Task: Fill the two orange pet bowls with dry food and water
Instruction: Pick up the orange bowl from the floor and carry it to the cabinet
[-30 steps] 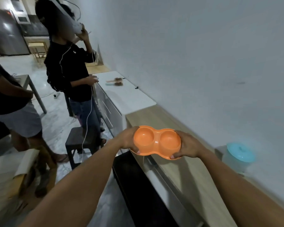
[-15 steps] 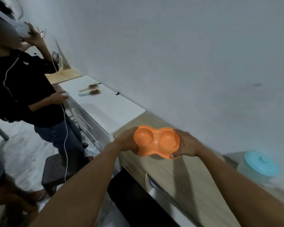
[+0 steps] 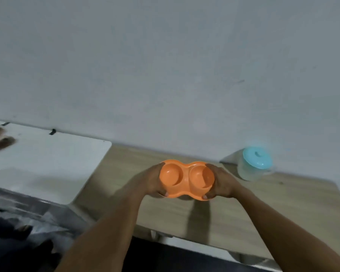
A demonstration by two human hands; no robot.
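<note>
The orange pet bowls (image 3: pixel 186 178), moulded as one piece with two round wells side by side, are being held between both hands in the middle of the view, over the pale wooden desk (image 3: pixel 283 203) and apparently raised off it, with a shadow being cast on the wood just beneath. The piece is being tilted so that both wells are being turned towards the camera, and only bare orange plastic is being shown inside them. The left end is being gripped by the left hand (image 3: pixel 152 181), its fingers being curled round the far edge and the left thumb (image 3: pixel 164 192) being pressed on the near rim; the right end is being gripped likewise by the right hand (image 3: pixel 223 183), its fingers being clamped round the rim and the right thumb (image 3: pixel 206 196) being laid on the near edge. Near the bowls to the right, apart from them and against the grey wall (image 3: pixel 165 65), a translucent container (image 3: pixel 249 171) with a light blue knobbed lid (image 3: pixel 257 157) is being carried by the desk; its side is being rendered too blurred for any marking to be read. To the left, a white top (image 3: pixel 47 163) is being butted against the wooden desk, and two brown objects (image 3: pixel 0 139), too blurred to be identified, are being carried at its far left edge
</note>
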